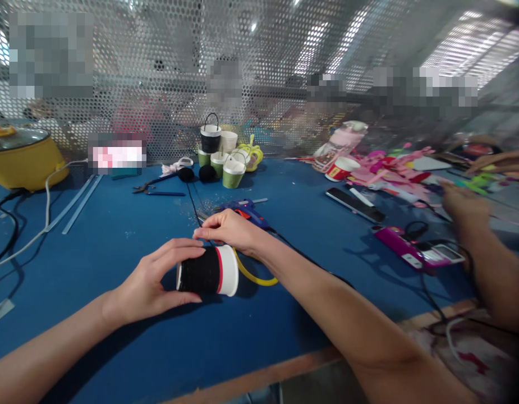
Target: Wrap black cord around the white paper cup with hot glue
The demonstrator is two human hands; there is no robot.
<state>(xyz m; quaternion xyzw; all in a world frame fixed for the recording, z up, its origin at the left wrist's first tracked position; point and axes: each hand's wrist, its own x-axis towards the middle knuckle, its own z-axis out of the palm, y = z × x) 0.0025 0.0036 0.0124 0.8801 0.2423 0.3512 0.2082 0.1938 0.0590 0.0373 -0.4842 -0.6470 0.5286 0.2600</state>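
Observation:
My left hand [147,280] grips a paper cup [228,272] that lies on its side above the blue table, fingers over the top and thumb underneath. Black yarn covers most of the cup's wall, with a red band and a white part left bare near the rim. Just behind the cup, my right hand [232,229] is closed in a pinch on a strand of black yarn [193,199]. That strand runs back to the black yarn balls [207,174]. Beyond my right hand lies a blue glue gun [253,214], partly hidden, and a yellow ring [259,279] sits below my right wrist.
Wrapped cups [233,173] stand stacked by the perforated metal screen, near pliers [147,188]. A yellow pot [23,160] is at left. To the right are a phone [355,205], a purple device [414,247], pink scraps [389,174] and another person's hand [465,205].

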